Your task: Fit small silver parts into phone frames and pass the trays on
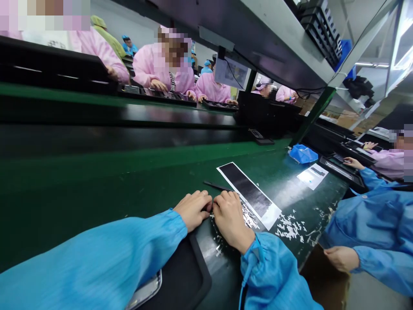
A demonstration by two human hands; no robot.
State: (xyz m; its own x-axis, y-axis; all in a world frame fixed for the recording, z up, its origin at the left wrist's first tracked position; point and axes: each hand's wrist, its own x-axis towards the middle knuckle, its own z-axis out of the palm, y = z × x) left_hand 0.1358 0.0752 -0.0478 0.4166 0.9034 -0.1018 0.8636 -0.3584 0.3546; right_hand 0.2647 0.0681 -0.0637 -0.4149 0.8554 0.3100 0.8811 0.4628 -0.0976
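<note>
Left hand (193,210) and right hand (230,219) curl palms-down, fingertips nearly meeting over the bench (145,185); whether either grips anything is hidden. Green surface stretches left, while a tray (185,275) sets its rounded black edge just below the left wrist, and the bench's right edge passes a co-worker (380,211). Just beside the right hand slants the sheet (247,191), long, black-panelled, white-bordered; loose white bits (290,226) lie scattered on both its sides.

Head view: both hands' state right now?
Left hand: fingers curled; whether it holds anything cannot be told.
Right hand: fingers curled, beside small white pieces; grip hidden, cannot be told.
</note>
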